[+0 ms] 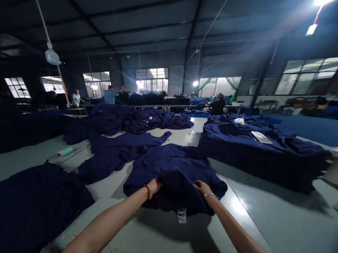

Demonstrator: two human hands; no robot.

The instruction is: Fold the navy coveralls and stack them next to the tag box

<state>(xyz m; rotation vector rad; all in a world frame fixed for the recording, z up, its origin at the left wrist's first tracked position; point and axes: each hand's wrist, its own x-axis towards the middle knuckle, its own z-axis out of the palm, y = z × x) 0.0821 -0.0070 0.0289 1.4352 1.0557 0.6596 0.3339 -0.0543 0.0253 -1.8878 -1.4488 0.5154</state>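
Note:
A dark navy garment (171, 157) lies spread on the pale table in front of me, its near part lifted into a fold. My left hand (154, 187), with a red bracelet at the wrist, grips the cloth on the left; its fingertips are hidden in the fabric. On the right side of the fold, my right hand (201, 187) pinches the same garment, a light bangle round its wrist. A white label (181, 215) hangs from the garment's near edge, between the two hands.
A tall stack of navy garments (259, 155) stands to the right, with papers on top. More navy cloth (33, 199) covers the left, near a teal thread spool (64, 151). Behind lies a heap of garments (122, 116). Several people (110, 95) are farther back.

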